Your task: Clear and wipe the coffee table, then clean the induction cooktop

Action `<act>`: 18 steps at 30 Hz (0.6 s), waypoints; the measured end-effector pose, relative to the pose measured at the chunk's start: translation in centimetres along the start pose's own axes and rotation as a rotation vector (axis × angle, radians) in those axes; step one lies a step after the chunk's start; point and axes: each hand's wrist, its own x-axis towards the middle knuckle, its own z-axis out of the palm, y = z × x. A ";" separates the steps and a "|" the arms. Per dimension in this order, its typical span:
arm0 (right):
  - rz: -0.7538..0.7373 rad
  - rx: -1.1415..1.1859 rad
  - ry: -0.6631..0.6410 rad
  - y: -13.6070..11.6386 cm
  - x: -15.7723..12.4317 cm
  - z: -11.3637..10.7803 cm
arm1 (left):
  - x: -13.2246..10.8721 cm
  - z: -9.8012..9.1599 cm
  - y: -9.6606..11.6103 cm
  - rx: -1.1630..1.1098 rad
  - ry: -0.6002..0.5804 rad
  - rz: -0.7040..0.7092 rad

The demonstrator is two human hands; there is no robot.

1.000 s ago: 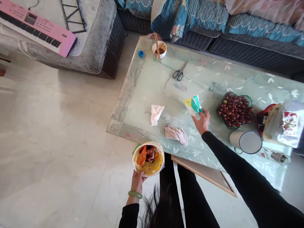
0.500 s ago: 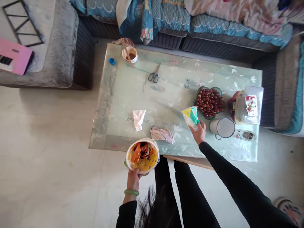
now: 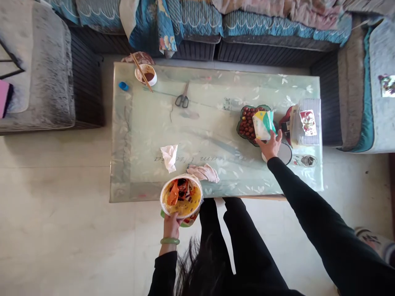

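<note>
My left hand (image 3: 172,225) grips the rim of a round tub (image 3: 189,209) with a yellow inside; orange and dark wrappers lie in it. The tub is held at the table's front edge. In my right hand (image 3: 270,144) is a small white, yellow and green packet (image 3: 263,124), pinched by its near edge. It hangs over the right part of a green scalloped bowl of dark red dates (image 3: 247,123). A white enamel mug (image 3: 285,153) is partly hidden behind that hand.
On the glass-topped table (image 3: 148,123) are a crumpled tissue (image 3: 169,158), a folded cloth (image 3: 204,172), scissors (image 3: 182,98), a cup with chopsticks (image 3: 150,76) and a blue cap (image 3: 123,86). A clear plastic box (image 3: 304,137) and a glass (image 3: 307,160) stand at the right. Sofas (image 3: 197,24) border the table.
My right hand has carried the packet right and away from me, from beside the date bowl to over it. The tub stays in my left hand. The camera view has shifted.
</note>
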 end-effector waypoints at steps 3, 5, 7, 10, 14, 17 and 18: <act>0.009 0.160 -0.048 0.6 -10.4 -2.2 | -0.3 0.3 0.4 0.011 -0.036 0.008; 0.312 0.335 -0.168 1.9 -19.3 -3.3 | -0.3 0.3 0.5 0.019 -0.028 0.006; 1.012 0.470 -0.179 3.8 -26.5 -3.4 | -0.2 0.3 0.6 0.024 -0.018 0.010; 1.639 0.564 -0.182 7.0 -30.3 -1.4 | -0.1 0.5 0.4 0.024 -0.027 0.024; 1.706 0.681 -0.184 10.0 -27.1 2.5 | 0.1 0.8 0.1 0.040 -0.023 0.023; 1.691 0.750 -0.148 11.4 -26.1 4.0 | 0.2 1.0 0.0 0.044 -0.006 0.034; 1.679 0.772 -0.139 11.8 -26.5 4.1 | 0.2 1.1 0.0 0.041 -0.002 0.038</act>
